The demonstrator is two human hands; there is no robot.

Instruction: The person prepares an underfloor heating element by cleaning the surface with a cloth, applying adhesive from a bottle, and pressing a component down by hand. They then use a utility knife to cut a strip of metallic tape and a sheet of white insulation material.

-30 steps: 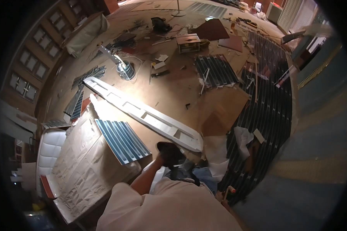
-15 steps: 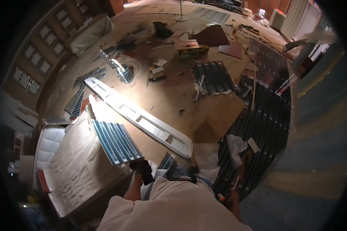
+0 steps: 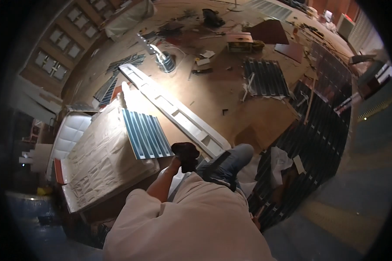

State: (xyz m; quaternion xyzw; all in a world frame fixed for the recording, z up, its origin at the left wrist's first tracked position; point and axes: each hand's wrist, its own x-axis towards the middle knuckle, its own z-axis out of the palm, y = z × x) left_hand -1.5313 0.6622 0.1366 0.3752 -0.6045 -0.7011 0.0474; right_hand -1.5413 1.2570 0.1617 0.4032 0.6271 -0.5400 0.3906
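Closest in, a pale shirt (image 3: 191, 226) fills the bottom, and at its right edge there's the right hand (image 3: 255, 222), mostly hidden, a slim pale handle (image 3: 260, 212) jutting up beside it; can't tell how those fingers are set. Over to the left hand (image 3: 185, 157), wrapped in what looks like a dark glove, fingers lost in the darkness, no telling whether they're wide or narrow. It's right by the near corner of the striped sheet (image 3: 147, 134), contact unclear. And what a look on that sheet: blue-teal bands, thin pale lines between, silvery patches along the near edge, lying tilted against the paper-covered block (image 3: 102, 161). A denim knee (image 3: 241, 157) sits just right of that hand. Beyond, the long white beam (image 3: 174, 111) runs diagonally, rectangular recesses down its length, glaring under the lamp (image 3: 158, 51). Farther back, a small wooden box (image 3: 239, 42).
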